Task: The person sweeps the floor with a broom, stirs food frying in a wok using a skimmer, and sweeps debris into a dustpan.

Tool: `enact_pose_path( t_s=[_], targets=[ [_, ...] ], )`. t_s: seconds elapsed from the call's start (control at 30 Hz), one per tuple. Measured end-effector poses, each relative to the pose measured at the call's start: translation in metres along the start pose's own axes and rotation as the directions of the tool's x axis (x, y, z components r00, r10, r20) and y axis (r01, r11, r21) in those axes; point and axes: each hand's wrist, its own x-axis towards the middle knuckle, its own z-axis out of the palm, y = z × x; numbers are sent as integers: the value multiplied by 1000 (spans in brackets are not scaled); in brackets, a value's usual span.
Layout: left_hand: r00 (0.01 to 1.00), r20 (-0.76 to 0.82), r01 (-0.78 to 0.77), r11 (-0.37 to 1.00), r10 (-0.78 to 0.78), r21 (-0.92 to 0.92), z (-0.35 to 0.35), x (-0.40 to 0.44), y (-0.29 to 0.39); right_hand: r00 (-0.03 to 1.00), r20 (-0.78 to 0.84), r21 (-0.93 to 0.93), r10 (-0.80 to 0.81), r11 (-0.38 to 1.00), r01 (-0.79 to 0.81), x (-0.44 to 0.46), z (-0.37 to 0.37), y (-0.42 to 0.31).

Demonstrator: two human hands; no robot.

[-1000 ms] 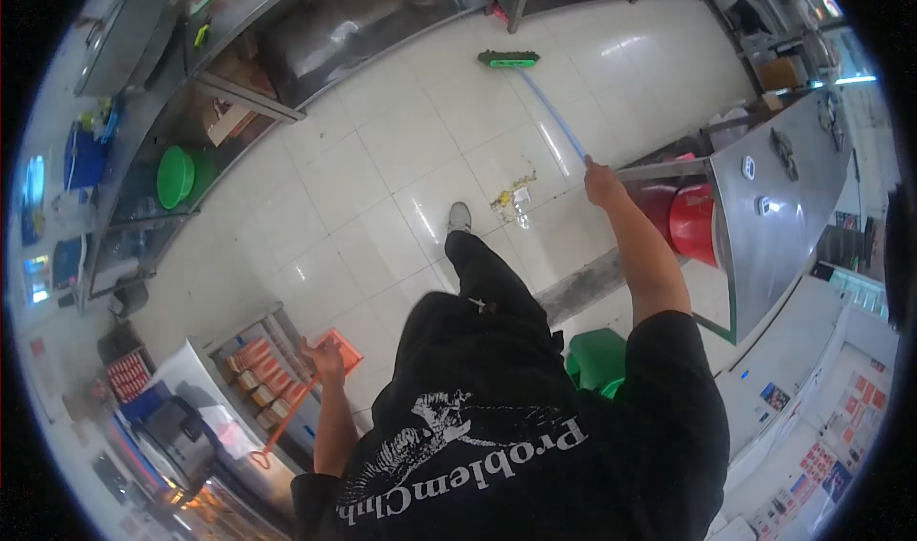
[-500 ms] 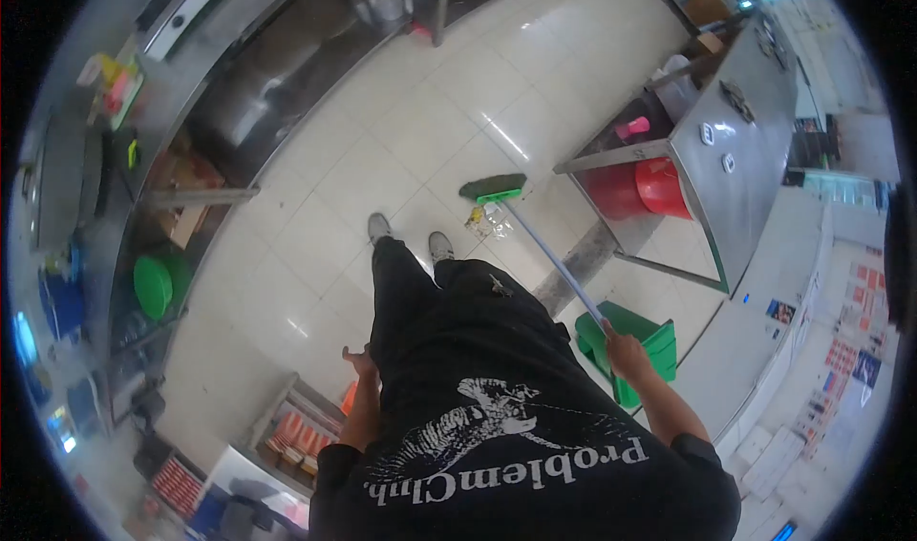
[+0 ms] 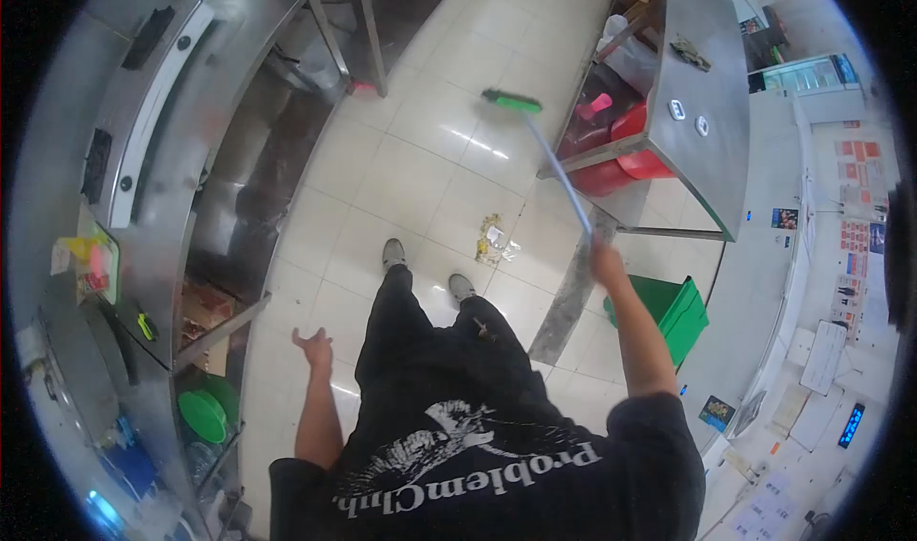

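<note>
My right hand (image 3: 604, 259) is wrapped round the grey-blue handle of a broom (image 3: 559, 169). The green broom head (image 3: 516, 102) with dark bristles is out ahead on the tiles, or just above them; I cannot tell which. Between it and my shoes (image 3: 394, 253) lies a small pile of yellowish and clear debris (image 3: 494, 240). A green dustpan or bin (image 3: 673, 317) stands on the floor beside my right forearm. Out to the other side, my left hand (image 3: 313, 345) hangs over the floor with fingers apart, holding nothing.
A steel table (image 3: 707, 111) stands at the right, with red buckets (image 3: 630, 149) under it. Steel counters (image 3: 258, 111) run along the left, with a green basin (image 3: 202, 415) on a lower shelf. White cabinets (image 3: 764, 283) line the right side.
The broom head has moved forward, away from the debris pile, with my right arm reaching out. My left hand has swung outward from my body. My view has shifted.
</note>
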Motion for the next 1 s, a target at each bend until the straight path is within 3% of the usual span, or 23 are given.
enact_pose_path(
  t_s=[0.07, 0.13, 0.17, 0.23, 0.27, 0.3, 0.33, 0.37, 0.4, 0.43, 0.47, 0.53, 0.6, 0.67, 0.73, 0.77, 0.83, 0.9, 0.97, 1.0],
  targets=[
    [1000, -10, -11, 999, 11, 39, -38, 23, 34, 999, 6, -33, 51, 998, -51, 85, 17, -14],
    [986, -7, -167, 984, 168, 60, -76, 51, 50, 996, -1, -34, 84, 996, -84, 140, 33, -32],
    [986, -4, -166, 983, 167, 82, -84, 53, 62, 985, 119, -45, 125, 992, -121, 150, 38, -46],
    [935, -139, -294, 931, 327, 217, -94, 62, 91, 908, 319, -19, 273, 959, -282, 131, 31, -90],
    [938, -119, -307, 939, 326, 153, -103, 78, 83, 839, 403, 5, 366, 916, -401, 102, 16, -117],
    [940, -89, -314, 937, 330, 156, -107, 93, 75, 916, 288, 36, 280, 952, -302, 67, 60, -106],
    [981, -68, -170, 976, 180, 134, -109, 107, 67, 966, 221, -100, 133, 988, -113, 22, 77, -108],
    [998, -48, -21, 994, 26, 112, -106, 118, 57, 911, 281, -1, 302, 949, -314, -15, 86, -117],
    [997, -24, 80, 984, -77, 162, -100, 129, 45, 874, 367, 39, 318, 934, -356, -58, 75, -135],
    [997, -1, 72, 983, -73, 166, -92, 146, 34, 869, 371, 73, 327, 923, -378, -98, 77, -145],
    [950, 136, 253, 947, -281, 197, -84, 166, 23, 859, 373, 100, 350, 905, -413, -139, 70, -159],
    [837, 271, 408, 872, -476, 272, -62, 174, 26, 810, 422, 103, 407, 866, -489, -205, 50, -182],
    [975, 94, 158, 926, -201, 342, -2, 151, 54, 733, 504, 42, 456, 835, -548, -252, 29, -200],
    [972, 190, 67, 937, -140, 344, 45, 150, 93, 691, 533, 6, 489, 814, -581, -293, 6, -213],
    [938, 347, -112, 956, 11, 273, 85, 176, 105, 769, 465, 17, 438, 865, -502, -325, -11, -211],
    [879, 448, -317, 904, 165, 288, 103, 206, 96, 769, 465, 19, 438, 864, -504, -332, -26, -218],
    [781, 556, -502, 816, 285, 287, 121, 217, 111, 693, 484, -76, 535, 814, -576, -342, -50, -229],
    [777, 567, -504, 809, 272, 303, 133, 163, 171, 703, 464, -98, 539, 820, -564, -340, -42, -224],
    [897, 425, -203, 966, 119, 159, 138, 112, 215, 728, 472, -99, 497, 850, -517, -302, -52, -224],
    [898, 424, -206, 963, 115, 176, 133, 119, 208, 786, 426, -66, 447, 882, -466, -284, -30, -216]
  ],
)
